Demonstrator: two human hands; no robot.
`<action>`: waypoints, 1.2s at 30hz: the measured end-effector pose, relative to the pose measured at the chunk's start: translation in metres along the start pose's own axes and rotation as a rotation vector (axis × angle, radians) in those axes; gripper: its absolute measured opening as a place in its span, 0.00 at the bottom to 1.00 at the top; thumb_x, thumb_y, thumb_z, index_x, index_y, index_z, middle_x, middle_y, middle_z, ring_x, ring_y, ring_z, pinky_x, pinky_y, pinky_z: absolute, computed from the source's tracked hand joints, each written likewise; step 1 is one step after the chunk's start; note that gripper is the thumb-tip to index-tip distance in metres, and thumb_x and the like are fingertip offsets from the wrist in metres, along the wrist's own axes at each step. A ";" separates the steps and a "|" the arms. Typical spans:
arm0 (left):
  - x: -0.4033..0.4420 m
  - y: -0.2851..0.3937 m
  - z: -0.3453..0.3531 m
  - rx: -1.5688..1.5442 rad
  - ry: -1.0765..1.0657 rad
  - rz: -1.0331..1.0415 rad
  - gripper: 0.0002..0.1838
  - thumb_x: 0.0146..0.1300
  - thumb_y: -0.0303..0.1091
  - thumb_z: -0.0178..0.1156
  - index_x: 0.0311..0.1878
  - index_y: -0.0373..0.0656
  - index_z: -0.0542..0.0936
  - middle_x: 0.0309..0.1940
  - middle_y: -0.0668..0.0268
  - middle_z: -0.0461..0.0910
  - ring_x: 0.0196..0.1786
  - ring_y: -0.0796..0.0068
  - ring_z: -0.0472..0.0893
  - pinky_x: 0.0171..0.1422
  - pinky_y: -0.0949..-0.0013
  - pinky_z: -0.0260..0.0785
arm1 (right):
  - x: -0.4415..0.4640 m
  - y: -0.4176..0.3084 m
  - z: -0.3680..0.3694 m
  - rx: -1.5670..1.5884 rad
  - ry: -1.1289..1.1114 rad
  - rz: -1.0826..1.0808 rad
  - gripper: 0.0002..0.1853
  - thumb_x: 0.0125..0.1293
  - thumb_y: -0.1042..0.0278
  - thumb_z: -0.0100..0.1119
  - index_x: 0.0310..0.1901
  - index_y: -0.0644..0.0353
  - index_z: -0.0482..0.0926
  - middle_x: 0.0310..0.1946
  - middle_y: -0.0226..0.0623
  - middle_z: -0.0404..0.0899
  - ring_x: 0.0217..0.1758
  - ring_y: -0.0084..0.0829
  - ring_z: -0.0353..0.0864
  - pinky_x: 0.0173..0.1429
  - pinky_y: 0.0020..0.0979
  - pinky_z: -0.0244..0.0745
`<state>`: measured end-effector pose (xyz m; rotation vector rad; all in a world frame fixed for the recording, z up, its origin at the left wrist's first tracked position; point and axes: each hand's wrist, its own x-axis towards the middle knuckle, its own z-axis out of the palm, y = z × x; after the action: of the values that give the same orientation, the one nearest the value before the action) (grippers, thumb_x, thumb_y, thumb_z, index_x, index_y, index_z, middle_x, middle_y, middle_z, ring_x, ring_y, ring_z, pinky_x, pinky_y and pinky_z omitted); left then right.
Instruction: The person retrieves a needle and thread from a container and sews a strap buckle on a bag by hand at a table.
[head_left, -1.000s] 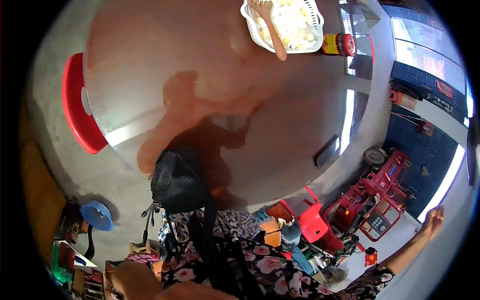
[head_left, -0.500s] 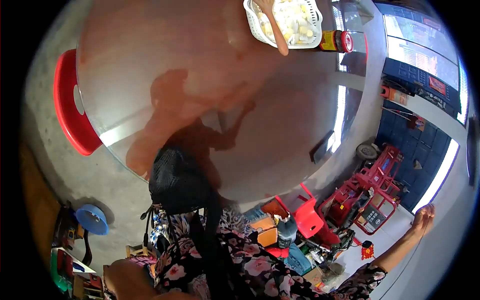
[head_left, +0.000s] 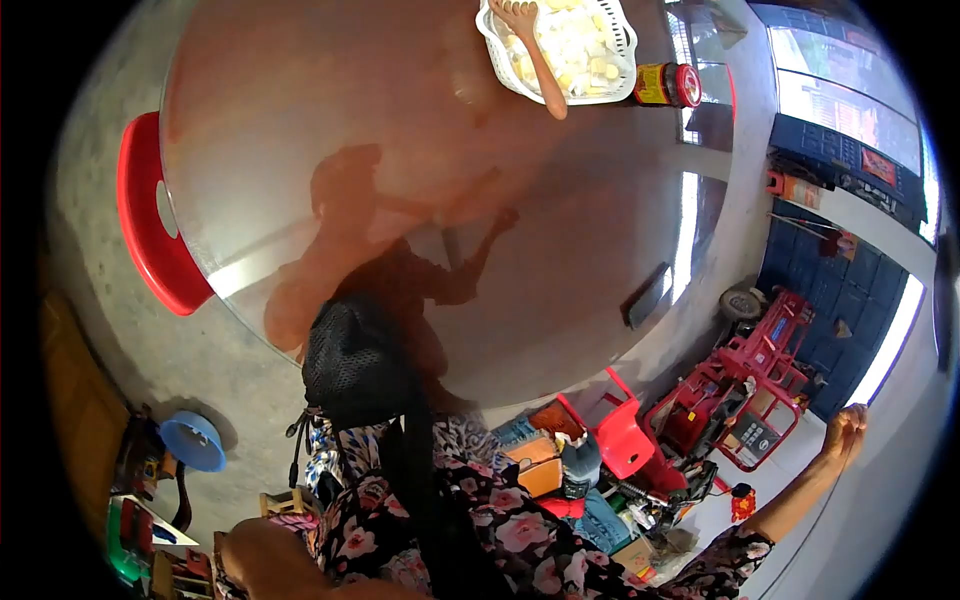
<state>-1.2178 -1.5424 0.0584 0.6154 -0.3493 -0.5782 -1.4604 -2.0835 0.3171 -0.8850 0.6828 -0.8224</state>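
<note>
My right hand [head_left: 847, 435] is raised at the far right, beside the pale wall. Its fingers are closed on a thin dark cord [head_left: 822, 515] that runs down along the wall. A floral sleeve [head_left: 735, 560] covers that upper arm. On the other side, only part of my bare left arm [head_left: 270, 560] shows at the bottom edge; the left hand is out of view. At the top of the round table [head_left: 560, 250] stands a white basket [head_left: 628, 70] of pale cut pieces, a wooden fork [head_left: 545, 75] lying across it. A red-lidded jar [head_left: 665, 85] is beside the basket.
A dark phone-like slab [head_left: 647, 295] lies near the table's right edge. Left of the table is a red stool [head_left: 150, 215], with a blue basin [head_left: 193, 441] lower down. A red chair [head_left: 625, 440] and a red cart-like vehicle [head_left: 755, 375] stand at the right.
The whole view has shifted slightly, with the stool and basin now farther right and lower. My right hand stays raised and closed on the cord.
</note>
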 end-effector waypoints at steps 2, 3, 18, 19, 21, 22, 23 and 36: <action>0.003 0.001 0.001 -0.017 -0.012 -0.013 0.04 0.55 0.26 0.58 0.33 0.37 0.75 0.21 0.60 0.77 0.20 0.68 0.77 0.18 0.70 0.68 | 0.002 0.002 -0.001 -0.009 -0.020 0.011 0.07 0.60 0.84 0.39 0.28 0.61 0.62 0.19 0.30 0.60 0.21 0.21 0.59 0.28 0.24 0.59; 0.004 0.002 0.003 -0.031 -0.015 -0.019 0.04 0.55 0.26 0.58 0.33 0.37 0.75 0.22 0.60 0.77 0.20 0.68 0.77 0.18 0.70 0.68 | 0.003 0.001 0.000 -0.026 -0.042 0.021 0.06 0.60 0.83 0.39 0.28 0.61 0.62 0.19 0.30 0.60 0.21 0.21 0.59 0.28 0.23 0.58; 0.017 0.005 0.016 -0.023 -0.088 -0.031 0.08 0.55 0.31 0.61 0.35 0.36 0.78 0.23 0.60 0.77 0.21 0.69 0.77 0.19 0.68 0.66 | 0.036 -0.012 -0.020 0.072 -0.042 0.091 0.08 0.62 0.81 0.40 0.27 0.59 0.61 0.19 0.28 0.59 0.21 0.21 0.56 0.28 0.24 0.57; 0.019 0.002 0.017 0.009 -0.099 -0.048 0.09 0.55 0.31 0.62 0.36 0.36 0.78 0.23 0.60 0.77 0.21 0.69 0.77 0.19 0.68 0.66 | 0.035 -0.007 -0.014 0.097 -0.028 0.121 0.08 0.64 0.80 0.40 0.27 0.59 0.62 0.19 0.29 0.59 0.21 0.21 0.56 0.28 0.24 0.57; 0.024 -0.009 0.014 0.134 -0.153 -0.090 0.11 0.55 0.33 0.63 0.37 0.35 0.79 0.23 0.60 0.77 0.22 0.69 0.77 0.20 0.67 0.66 | 0.039 0.025 -0.006 -0.123 -0.140 0.219 0.09 0.69 0.75 0.39 0.29 0.60 0.63 0.19 0.28 0.59 0.21 0.19 0.57 0.27 0.22 0.57; 0.026 -0.016 0.012 0.243 -0.203 -0.104 0.12 0.55 0.34 0.63 0.37 0.35 0.79 0.23 0.60 0.77 0.22 0.69 0.77 0.21 0.67 0.66 | 0.042 0.045 -0.002 -0.253 -0.227 0.243 0.10 0.72 0.72 0.39 0.31 0.61 0.65 0.19 0.28 0.59 0.21 0.18 0.58 0.27 0.21 0.57; 0.027 -0.020 0.015 0.320 -0.258 -0.124 0.13 0.55 0.35 0.63 0.38 0.34 0.79 0.23 0.60 0.77 0.22 0.70 0.77 0.21 0.67 0.66 | 0.039 0.073 0.011 -0.374 -0.285 0.298 0.07 0.70 0.73 0.40 0.34 0.64 0.67 0.20 0.29 0.60 0.22 0.19 0.59 0.28 0.21 0.59; 0.047 0.005 0.126 -0.680 -0.031 -0.231 0.08 0.62 0.29 0.58 0.34 0.32 0.81 0.24 0.60 0.80 0.19 0.76 0.75 0.22 0.74 0.67 | 0.061 0.191 -0.081 -0.111 0.044 0.397 0.08 0.66 0.74 0.44 0.44 0.65 0.70 0.23 0.31 0.65 0.24 0.22 0.65 0.32 0.21 0.71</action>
<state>-1.2380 -1.6228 0.1644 -0.0115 -0.0928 -0.8741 -1.4313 -2.0935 0.1035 -0.7970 0.9145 -0.4522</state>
